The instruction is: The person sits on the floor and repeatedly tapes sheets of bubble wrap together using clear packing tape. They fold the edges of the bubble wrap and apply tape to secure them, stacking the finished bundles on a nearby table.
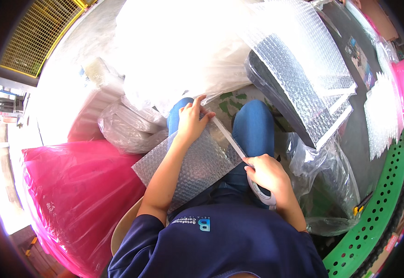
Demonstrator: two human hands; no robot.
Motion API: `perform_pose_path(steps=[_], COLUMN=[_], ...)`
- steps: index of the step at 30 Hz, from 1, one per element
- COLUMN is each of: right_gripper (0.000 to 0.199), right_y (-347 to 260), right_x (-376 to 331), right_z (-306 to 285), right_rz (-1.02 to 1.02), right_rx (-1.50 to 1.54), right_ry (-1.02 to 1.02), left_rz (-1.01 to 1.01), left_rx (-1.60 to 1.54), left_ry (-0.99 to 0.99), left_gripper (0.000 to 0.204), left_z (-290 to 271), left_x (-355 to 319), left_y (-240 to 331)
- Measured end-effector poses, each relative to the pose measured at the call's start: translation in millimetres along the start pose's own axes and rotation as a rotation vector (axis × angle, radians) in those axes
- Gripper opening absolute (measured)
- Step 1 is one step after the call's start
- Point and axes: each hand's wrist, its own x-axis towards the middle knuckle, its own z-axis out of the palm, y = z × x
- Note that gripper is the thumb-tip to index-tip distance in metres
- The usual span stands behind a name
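A clear bubble wrap sheet [197, 162] lies across my lap, over my left thigh. A pale strip of tape [228, 135] runs along its right edge, stretched between my two hands. My left hand [193, 121] is closed at the sheet's far corner, its thumb by the far end of the strip; part of its grip is hidden. My right hand [267, 173] is closed on a roll of tape [263, 195] and pinches the strip's near end. The roll hangs below my fingers and is partly hidden by the hand.
Bubble wrap pieces [299, 78] with white edge strips lie on a dark surface at the right, above a crumpled clear plastic bag [322, 171]. A large pink plastic bag [81, 194] bulges at my left. A green perforated rail [373, 217] curves along the right.
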Motion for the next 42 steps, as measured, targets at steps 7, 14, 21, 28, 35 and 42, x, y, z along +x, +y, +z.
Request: perform_pose_path(steps=[7,14,21,28,35,42], right_gripper=[0.035,0.026,0.025,0.013,0.006,0.003], right_y=[50,67,47,43,48,50], right_x=[5,-2,0,13,14,20], right_z=[-7,17,75,75,79,80], right_rz=[-0.237,-0.161,-0.15,-0.272,-0.287,-0.31], right_rx=[0.331,0.394,-0.044,-0.127,-0.078,-0.1], right_ry=[-0.048,0.226,0.87,0.891,0.844,0.857], left_rz=[0.65,0.696,0.6,0.662,0.761,0.643], left_rx=[-0.152,-0.32,-0.316,-0.169,-0.253,-0.388], left_ry=[-0.253,-0.24,-0.219,-0.29,-0.381,-0.346], left_gripper=[0.032,0.017,0.02,0.016,0.016,0.022], left_z=[22,65,64,60,59,60], left_x=[-51,-74,-71,-67,-60,-61], left_y=[51,53,59,61,49,49])
